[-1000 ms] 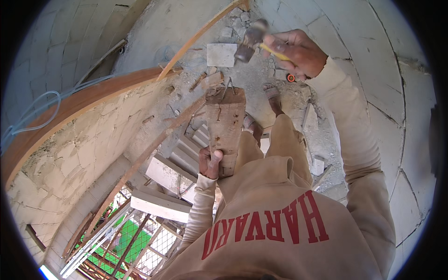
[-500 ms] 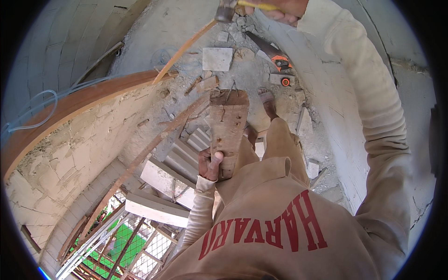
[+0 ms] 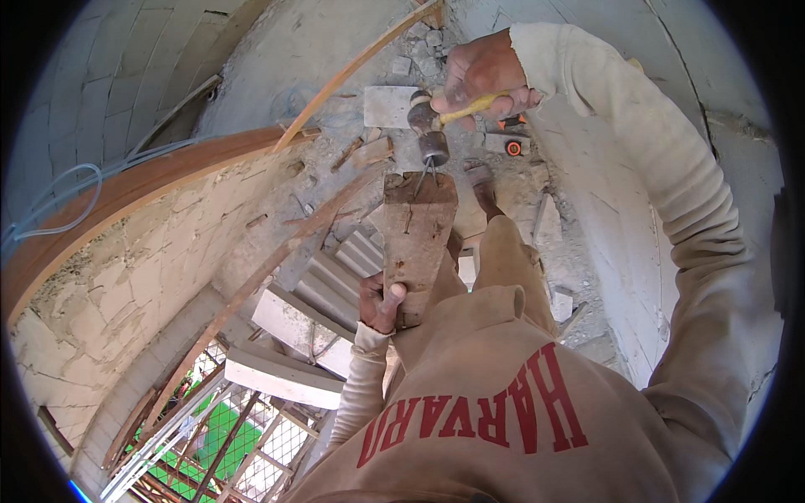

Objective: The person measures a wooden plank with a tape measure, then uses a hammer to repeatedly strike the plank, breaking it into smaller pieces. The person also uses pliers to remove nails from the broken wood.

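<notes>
My left hand (image 3: pixel 381 302) is closed round the lower end of a rough wooden board (image 3: pixel 419 243), its thumb lying across the face. Nails (image 3: pixel 426 172) stick out of the board's far end, and one bent nail lies against its face. Over that end, my right hand (image 3: pixel 486 77) grips the yellow handle of a ball-peen hammer (image 3: pixel 429 134). The hammer's round steel face is down at the tips of the nails; whether it presses on them I cannot tell.
An orange tape measure (image 3: pixel 514 148) lies on the floor beside my foot. A pale block (image 3: pixel 390 106) and rubble lie beyond the board. Concrete steps (image 3: pixel 327 289) descend at the left, near a metal grille (image 3: pixel 239 427). A long wooden strip (image 3: pixel 348 71) leans across the far left.
My right hand has swung the hammer down and nearer, from the top edge onto the nails. The board in my left hand has shifted slightly right. The handsaw is now mostly hidden.
</notes>
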Available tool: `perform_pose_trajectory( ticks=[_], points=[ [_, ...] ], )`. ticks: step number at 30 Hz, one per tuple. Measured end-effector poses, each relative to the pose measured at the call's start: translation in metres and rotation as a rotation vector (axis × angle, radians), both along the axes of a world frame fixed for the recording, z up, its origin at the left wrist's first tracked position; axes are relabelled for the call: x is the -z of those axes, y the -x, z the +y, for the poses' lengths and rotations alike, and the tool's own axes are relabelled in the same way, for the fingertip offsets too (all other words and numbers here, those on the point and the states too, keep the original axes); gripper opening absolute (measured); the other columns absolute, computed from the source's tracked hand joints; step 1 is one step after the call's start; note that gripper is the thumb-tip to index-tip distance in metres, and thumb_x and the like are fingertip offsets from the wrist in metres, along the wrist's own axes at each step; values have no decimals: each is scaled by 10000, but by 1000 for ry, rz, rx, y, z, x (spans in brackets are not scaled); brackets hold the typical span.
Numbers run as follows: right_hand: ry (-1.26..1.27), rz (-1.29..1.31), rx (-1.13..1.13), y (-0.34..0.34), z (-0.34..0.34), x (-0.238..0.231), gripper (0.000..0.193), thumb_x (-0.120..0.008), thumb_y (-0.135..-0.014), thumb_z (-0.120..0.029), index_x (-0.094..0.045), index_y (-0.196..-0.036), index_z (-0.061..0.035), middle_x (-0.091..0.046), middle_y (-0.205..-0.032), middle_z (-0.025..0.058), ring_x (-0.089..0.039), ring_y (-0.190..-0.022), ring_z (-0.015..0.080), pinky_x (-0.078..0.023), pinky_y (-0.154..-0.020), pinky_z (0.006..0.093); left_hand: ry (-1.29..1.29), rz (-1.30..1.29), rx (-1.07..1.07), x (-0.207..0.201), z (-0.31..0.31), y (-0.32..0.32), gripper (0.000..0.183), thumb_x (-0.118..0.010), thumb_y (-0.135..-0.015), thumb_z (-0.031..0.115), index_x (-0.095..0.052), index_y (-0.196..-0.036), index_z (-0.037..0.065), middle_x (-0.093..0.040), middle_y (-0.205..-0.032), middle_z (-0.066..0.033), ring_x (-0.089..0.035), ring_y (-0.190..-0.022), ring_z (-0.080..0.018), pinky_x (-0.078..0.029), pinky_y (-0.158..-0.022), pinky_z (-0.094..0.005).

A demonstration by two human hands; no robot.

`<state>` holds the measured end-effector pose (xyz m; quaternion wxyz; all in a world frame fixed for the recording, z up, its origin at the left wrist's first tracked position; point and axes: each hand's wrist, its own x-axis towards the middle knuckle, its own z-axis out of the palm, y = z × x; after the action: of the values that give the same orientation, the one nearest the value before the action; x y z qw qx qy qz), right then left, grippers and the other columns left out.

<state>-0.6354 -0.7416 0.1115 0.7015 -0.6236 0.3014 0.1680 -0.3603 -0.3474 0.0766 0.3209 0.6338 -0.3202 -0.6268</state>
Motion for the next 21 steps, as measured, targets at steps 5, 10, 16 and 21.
perform_pose_trajectory(
  ticks=[5,10,16,21],
  points=[
    [285,196,568,7,-8,21,575,-618,-1007,-581,-665,-960,-10,-445,-509,-11,-380,-340,72,-338,-322,282,-20,-36,-11,-9,-10,6,673,-727,-907,581,-764,-1104,-61,-779,-1008,-102,-686,-931,-157,-532,-843,-326],
    [-4,-30,13,5,-10,13,601,-612,-996,-610,-658,-949,-13,-445,-509,-10,-407,-337,75,-326,-303,274,-32,43,-26,-1,0,3,674,-730,-903,585,-767,-1098,-59,-777,-991,-97,-681,-923,-152,-536,-841,-326],
    [93,-214,353,8,-15,36,419,-555,-1061,-447,-669,-851,-103,-468,-596,-56,-390,-459,74,-329,-425,273,-41,-11,-12,1,-7,2,686,-744,-891,588,-765,-1111,-61,-777,-1005,-90,-681,-928,-149,-538,-840,-324],
    [156,-22,-29,19,-24,25,394,-601,-1054,-458,-693,-883,-115,-509,-640,-61,-429,-507,72,-352,-463,291,-27,34,-58,-6,0,8,672,-739,-897,581,-766,-1105,-57,-776,-981,-86,-678,-910,-143,-537,-824,-321]
  ],
)
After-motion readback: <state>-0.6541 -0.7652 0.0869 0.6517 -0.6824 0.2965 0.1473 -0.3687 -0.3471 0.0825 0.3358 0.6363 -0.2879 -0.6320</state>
